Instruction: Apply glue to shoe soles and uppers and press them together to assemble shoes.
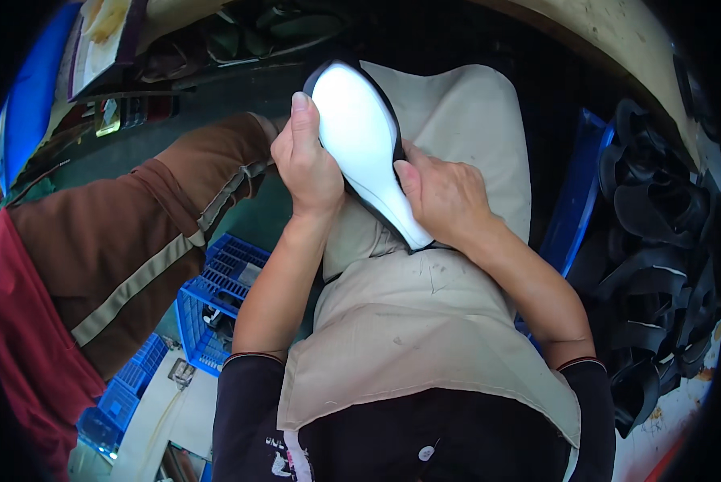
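- White shoe sole (364,140) with black rim: held sole-up over beige apron (425,321), steadied for handling.
- Left hand (306,165): closed round sole's left edge, thumb up.
- Right hand (445,197): clasping heel end, right of sole.
- Black shoe uppers (657,265): heaped right of apron.
- Blue crates (216,297): left of apron.

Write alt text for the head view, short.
Seen from above, a person's left hand and right hand grip a white shoe sole with a black rim over a beige apron on their lap. Blue plastic crates sit lower left; black shoe parts pile up at right.
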Tool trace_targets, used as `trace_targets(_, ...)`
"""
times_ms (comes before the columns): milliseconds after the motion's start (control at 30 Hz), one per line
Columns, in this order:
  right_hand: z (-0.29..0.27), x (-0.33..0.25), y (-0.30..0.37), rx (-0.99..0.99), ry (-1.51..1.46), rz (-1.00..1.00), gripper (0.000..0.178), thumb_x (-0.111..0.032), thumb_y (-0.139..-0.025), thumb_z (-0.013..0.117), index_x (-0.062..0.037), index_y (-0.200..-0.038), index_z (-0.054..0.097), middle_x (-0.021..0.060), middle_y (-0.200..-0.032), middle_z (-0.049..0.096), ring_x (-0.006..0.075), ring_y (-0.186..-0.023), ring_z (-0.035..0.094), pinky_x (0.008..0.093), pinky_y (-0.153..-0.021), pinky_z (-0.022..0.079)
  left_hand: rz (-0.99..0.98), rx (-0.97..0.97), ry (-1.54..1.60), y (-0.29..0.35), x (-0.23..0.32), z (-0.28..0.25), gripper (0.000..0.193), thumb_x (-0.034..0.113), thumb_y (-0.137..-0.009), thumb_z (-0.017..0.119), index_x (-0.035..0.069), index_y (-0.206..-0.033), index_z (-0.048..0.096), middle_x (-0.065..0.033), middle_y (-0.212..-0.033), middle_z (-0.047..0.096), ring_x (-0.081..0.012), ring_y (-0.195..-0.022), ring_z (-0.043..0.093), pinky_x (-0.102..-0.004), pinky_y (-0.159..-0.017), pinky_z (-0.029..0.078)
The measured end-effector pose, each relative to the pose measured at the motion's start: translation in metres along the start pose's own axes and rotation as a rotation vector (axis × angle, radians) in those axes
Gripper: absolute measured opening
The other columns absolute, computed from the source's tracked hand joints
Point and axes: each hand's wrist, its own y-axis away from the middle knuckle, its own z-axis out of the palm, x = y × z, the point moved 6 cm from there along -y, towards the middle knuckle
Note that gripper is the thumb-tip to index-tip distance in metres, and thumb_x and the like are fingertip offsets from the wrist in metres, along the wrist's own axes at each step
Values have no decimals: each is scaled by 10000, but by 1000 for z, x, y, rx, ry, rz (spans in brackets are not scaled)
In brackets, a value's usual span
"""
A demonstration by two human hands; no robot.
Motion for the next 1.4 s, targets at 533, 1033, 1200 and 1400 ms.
trace_targets(533, -86, -12, -43, -27, -768, -360, 556, -480, -1078, 385, 3, -1236, 612, 152, -1005, 705, 244, -857, 618, 340, -793, 480, 134, -239, 166, 7, 52, 37, 569, 376, -1119, 297, -71, -1241, 627, -166, -1054, 742, -176, -851, 722, -257, -725, 568)
trace_targets(1033, -89, -12, 27, 514, -775, -730, 653, -260, -956, 679, 5, -1507, 450, 205, -1166, 634, 301, -981, 623, 378, -905, 508, 165, -181, 413, 18, 85, 47, 540, 423, -1112, 396, -39, -1010, 657, -81, -886, 622, -135, -670, 501, -252, -621, 408)
trace_targets(1200, -121, -52, 30, 503, -480, -935, 657, -154, -766, 791, 43, -1363, 600, 193, -1128, 686, 268, -894, 622, 359, -810, 507, 480, -362, 245, 23, 103, 37, 617, 493, -1106, 379, -53, -1022, 653, -103, -922, 595, -179, -715, 478, -291, -657, 410)
trace_targets(1400, -113, -63, 58, 489, -486, -1134, 372, -124, -812, 742, 23, -1154, 744, 162, -992, 723, 203, -692, 533, 308, -640, 463, 489, -527, 225, 36, 124, 21, 505, 398, -1089, 464, -61, -1011, 659, -120, -944, 603, -213, -757, 487, -310, -696, 420)
